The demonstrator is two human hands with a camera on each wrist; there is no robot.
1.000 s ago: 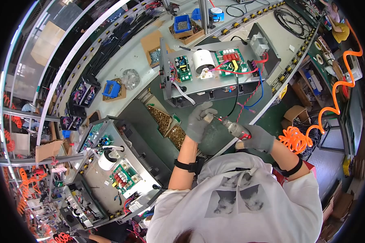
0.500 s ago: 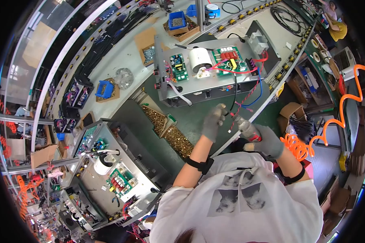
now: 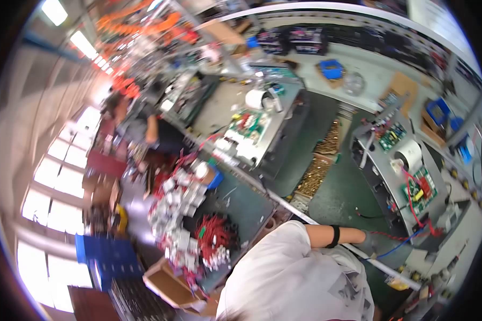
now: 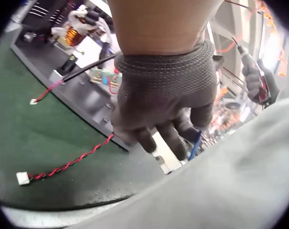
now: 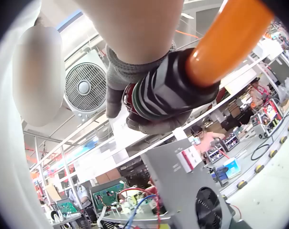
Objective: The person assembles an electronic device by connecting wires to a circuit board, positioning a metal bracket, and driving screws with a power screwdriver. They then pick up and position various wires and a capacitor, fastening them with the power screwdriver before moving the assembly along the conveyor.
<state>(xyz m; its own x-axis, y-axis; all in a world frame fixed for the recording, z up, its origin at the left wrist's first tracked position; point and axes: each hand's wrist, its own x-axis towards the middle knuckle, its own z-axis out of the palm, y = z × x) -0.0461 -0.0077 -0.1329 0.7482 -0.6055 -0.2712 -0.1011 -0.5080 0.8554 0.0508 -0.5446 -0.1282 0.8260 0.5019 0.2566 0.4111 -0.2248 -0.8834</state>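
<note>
My gloved left hand [image 4: 166,102] hangs with loosely bent fingers beside the metal chassis [image 4: 53,78]; a blue wire [image 4: 196,145] passes by its fingers, contact unclear. In the head view this hand [image 3: 368,241] is blurred near the unit with the white cylinder [image 3: 410,155]. A twisted red-and-black wire [image 4: 73,164] with a white plug [image 4: 23,178] lies over the green mat. My gloved right hand [image 5: 119,78] grips a driver, whose black fitting [image 5: 171,88] joins an orange hose [image 5: 230,40]. The driver's shank [image 4: 237,43] points up in the left wrist view.
Brass-coloured screws [image 3: 315,176] fill a tray on the green mat [image 3: 343,190]. A second open unit [image 3: 251,131] stands to its left. White connectors with red wires [image 3: 179,206] are heaped on a lower table. A blue bin [image 3: 331,69] sits at the back; another person [image 3: 144,125] stands far left.
The head view has swung round, shifting the bench units rightward and showing the heap of connectors and windows at left. My hands, formerly close together at the driver, are now apart.
</note>
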